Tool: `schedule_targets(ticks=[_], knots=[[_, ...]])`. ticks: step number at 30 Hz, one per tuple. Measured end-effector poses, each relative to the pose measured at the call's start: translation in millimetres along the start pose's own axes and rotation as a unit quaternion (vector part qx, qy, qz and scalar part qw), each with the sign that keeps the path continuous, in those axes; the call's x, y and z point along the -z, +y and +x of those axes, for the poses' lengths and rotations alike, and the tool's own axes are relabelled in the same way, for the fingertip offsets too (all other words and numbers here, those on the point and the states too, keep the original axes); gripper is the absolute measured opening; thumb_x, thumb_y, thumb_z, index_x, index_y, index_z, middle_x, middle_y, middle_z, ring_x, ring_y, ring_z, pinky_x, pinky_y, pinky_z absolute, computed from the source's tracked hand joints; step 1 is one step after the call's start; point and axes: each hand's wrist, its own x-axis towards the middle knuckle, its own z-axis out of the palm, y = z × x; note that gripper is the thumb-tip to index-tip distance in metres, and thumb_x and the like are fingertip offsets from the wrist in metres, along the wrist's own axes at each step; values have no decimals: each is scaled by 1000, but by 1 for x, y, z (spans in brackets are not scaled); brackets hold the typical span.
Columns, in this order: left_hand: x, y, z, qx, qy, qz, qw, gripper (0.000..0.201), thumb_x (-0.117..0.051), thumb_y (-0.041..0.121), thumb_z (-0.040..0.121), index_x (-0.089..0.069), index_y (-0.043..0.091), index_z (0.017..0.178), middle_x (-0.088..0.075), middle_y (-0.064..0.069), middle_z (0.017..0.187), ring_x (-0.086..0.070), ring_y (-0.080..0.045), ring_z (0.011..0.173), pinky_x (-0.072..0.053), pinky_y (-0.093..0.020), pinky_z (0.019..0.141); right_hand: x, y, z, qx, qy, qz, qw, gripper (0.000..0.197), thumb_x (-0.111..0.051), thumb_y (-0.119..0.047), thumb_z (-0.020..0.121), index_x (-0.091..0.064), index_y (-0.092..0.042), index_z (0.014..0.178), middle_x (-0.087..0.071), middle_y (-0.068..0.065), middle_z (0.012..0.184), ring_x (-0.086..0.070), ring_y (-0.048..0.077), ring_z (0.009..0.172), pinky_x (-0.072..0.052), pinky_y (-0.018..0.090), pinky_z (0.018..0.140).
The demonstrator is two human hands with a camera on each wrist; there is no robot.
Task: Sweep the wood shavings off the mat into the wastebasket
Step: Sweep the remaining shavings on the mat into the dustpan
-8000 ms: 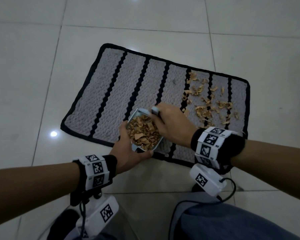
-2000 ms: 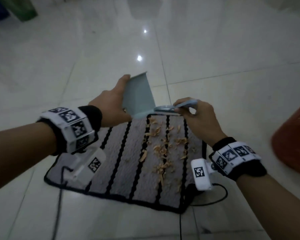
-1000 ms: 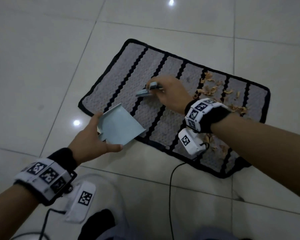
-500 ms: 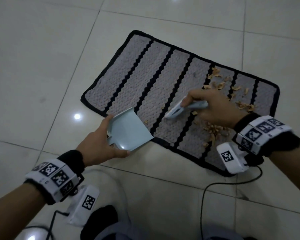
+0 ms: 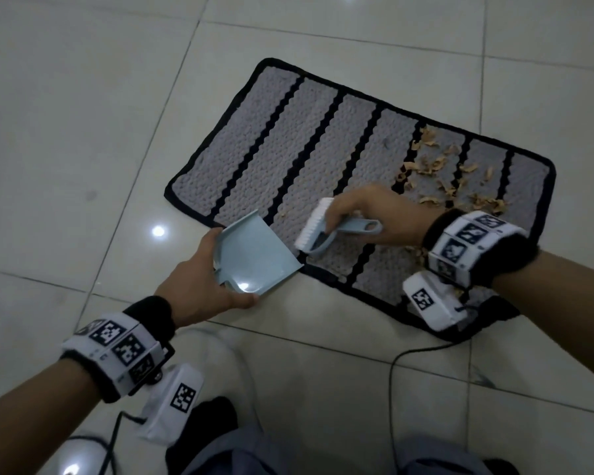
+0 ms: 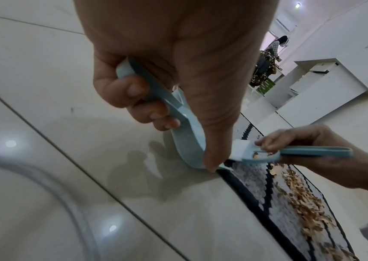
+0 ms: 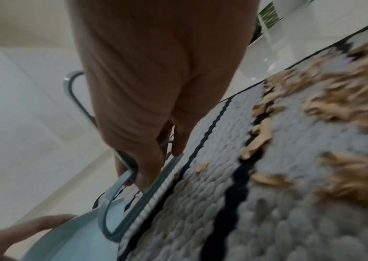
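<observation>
A grey mat (image 5: 288, 156) with black stripes lies on the tile floor. Tan wood shavings (image 5: 436, 173) are scattered over its right part; they also show in the wrist views as shavings (image 6: 301, 203) and shavings (image 7: 335, 98). My left hand (image 5: 199, 286) grips the handle of an empty light-blue dustpan (image 5: 254, 258), whose lip touches the mat's near edge. My right hand (image 5: 367, 214) grips a light-blue hand brush (image 5: 326, 231) with white bristles, held over the mat just beyond the dustpan's lip. The wastebasket is out of sight.
White tiles surround the mat (image 7: 201, 203). A black cable (image 5: 408, 354) trails over the floor by my right wrist. My knees (image 5: 240, 454) are at the bottom edge. In the left wrist view, white furniture (image 6: 326, 83) and a person (image 6: 268, 60) stand far behind.
Since half a second ago my right hand has drawn the brush left to the dustpan's lip. The dustpan has been lowered to the mat's near edge. Eight seconds ago the pan was full.
</observation>
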Motion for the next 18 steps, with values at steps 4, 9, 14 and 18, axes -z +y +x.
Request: schedule_targets(ticks=[4, 9, 14, 18], knots=[[0, 5, 1, -1, -2, 3, 1000, 115, -89, 42, 61, -14, 32, 148, -49, 13, 109, -53, -8, 89, -40, -16, 65, 28, 10, -33, -37, -26, -1, 999, 22, -67, 4, 85, -74, -15, 95, -71, 6, 106, -66, 24, 98, -54, 50, 85], [-2, 10, 4, 7, -4, 27, 1000, 122, -87, 49, 59, -8, 30, 150, -46, 5, 117, -52, -17, 98, -42, -25, 79, 51, -1, -25, -37, 22, 15, 999, 22, -66, 8, 82, -74, -11, 91, -73, 7, 99, -67, 20, 90, -56, 49, 79], [-3, 11, 5, 20, -5, 47, 999, 125, -87, 53, 58, -7, 28, 151, -50, -3, 133, -50, -17, 99, -43, -27, 81, 33, -23, 30, -9, 119, 22, 993, 17, -66, 1, 84, -73, -10, 94, -73, 7, 97, -64, 17, 87, -55, 40, 80], [-3, 16, 4, 33, -7, 64, 997, 127, -85, 55, 58, -5, 28, 152, -48, -6, 137, -47, -17, 99, -43, -29, 82, 10, -28, 59, 2, 93, -5, 996, 20, -57, 2, 85, -68, -10, 97, -71, 5, 97, -62, 21, 87, -52, 39, 75]])
